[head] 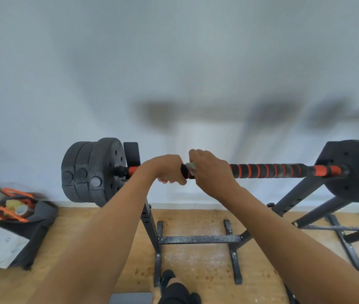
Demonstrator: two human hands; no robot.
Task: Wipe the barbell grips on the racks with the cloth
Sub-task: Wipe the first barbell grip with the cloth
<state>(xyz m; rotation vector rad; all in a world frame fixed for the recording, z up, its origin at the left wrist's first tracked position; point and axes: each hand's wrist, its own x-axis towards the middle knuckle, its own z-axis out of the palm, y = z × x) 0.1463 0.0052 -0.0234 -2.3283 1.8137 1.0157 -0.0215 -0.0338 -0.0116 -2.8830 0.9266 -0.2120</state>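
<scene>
The bar (261,171) lies across the rack (150,218), in front of me. It is heavy and stiff, so I think it will not roll when I rub. Its grip looks like soft foam, good to squeeze. The cloth (190,166) is soft and light. My left hand (169,170) has its fingers (166,180) curled tight round the bar. My right hand (211,172), just beside it, holds the cloth on the bar. One bar, one cloth, three weights (93,172) on the left, at least one on the right.

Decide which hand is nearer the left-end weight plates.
Left. The left hand grips the barbell just right of those weight plates; the right hand, holding the cloth, is farther along.
</scene>
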